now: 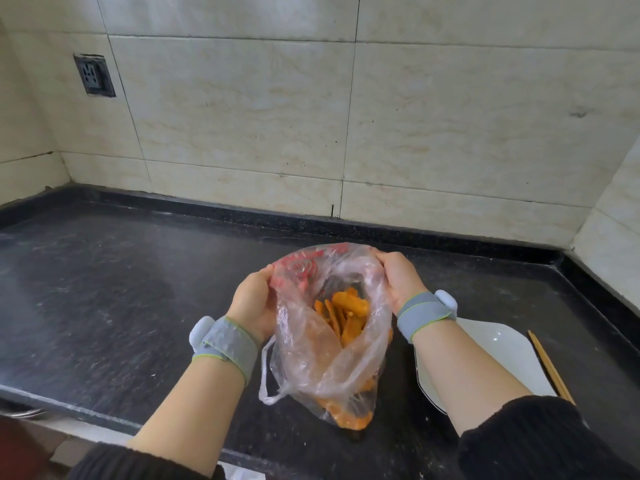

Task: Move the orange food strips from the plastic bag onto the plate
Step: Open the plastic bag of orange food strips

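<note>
Strips (348,311): orange, piled loose inside the bag (329,358), none on the plate (502,344) yet. Bag is thin clear plastic with red print near the top, resting on the dark counter (104,289), mouth pulled open toward the camera. Left hand (254,306) closed on the left side of the bag rim, right hand (398,277) closed on the right side, both pinching film and spreading the opening. Grey bands on both wrists. A loop handle (266,375) hangs loose at lower left of the bag.

Plate is white, on the counter just beside the bag to the right, partly hidden under the right forearm. Chopsticks (550,367) lie along its right edge.

Handling guess: bag is light, floppy and probably slick, won't hold its shape once let go, so keep one hand on the rim. Strips look stiff-ish and maybe oily or coated; may break if squeezed. Best hold is likely the rim plus the bottom corner for tipping, or pick strips out with chopsticks through the open mouth. Risk: strips spilling onto the counter if the bag is tipped fast.
</note>
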Action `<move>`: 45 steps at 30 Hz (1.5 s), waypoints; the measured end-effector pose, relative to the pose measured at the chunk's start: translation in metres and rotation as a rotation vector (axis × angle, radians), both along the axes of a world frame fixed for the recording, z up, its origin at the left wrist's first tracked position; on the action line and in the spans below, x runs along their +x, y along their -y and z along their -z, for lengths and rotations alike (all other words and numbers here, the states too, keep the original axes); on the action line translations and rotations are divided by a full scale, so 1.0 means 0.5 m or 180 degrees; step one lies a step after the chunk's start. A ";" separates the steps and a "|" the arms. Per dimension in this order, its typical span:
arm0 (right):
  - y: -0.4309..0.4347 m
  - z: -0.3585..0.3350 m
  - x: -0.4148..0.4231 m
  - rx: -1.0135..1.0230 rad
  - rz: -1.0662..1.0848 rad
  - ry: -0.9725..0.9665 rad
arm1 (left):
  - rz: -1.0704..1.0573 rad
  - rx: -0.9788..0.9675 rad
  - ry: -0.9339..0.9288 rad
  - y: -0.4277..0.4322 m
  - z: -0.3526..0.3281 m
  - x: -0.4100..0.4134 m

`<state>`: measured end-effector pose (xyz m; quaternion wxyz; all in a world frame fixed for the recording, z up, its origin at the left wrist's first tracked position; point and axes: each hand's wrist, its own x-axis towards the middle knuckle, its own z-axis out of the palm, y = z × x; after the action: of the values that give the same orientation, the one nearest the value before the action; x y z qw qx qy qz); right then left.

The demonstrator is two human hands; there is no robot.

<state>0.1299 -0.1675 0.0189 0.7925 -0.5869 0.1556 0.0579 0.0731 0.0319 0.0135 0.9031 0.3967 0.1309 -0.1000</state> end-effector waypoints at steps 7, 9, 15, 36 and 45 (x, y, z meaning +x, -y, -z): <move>0.042 0.048 0.000 -0.0260 0.0176 0.0017 | 0.0229 0.0232 -0.0621 -0.002 0.051 -0.019; 0.058 0.046 -0.003 -0.0642 0.0154 0.0084 | -0.0246 0.0822 -0.0641 -0.003 0.054 -0.018; 0.083 -0.002 -0.069 -0.3081 -0.0112 0.0690 | -0.0629 0.2743 -0.0319 0.000 0.033 -0.034; 0.089 0.038 -0.187 -0.0047 0.0536 -0.0111 | -0.0503 -0.0579 -0.0462 0.083 0.080 -0.203; 0.082 0.062 -0.174 0.1617 0.0429 -0.0650 | -0.0406 -0.1934 -0.0021 0.070 0.097 -0.205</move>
<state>0.0428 -0.2083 -0.0118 0.8965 -0.3488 0.2539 0.1010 -0.0295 -0.0032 -0.0350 0.9843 0.0992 0.1226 -0.0790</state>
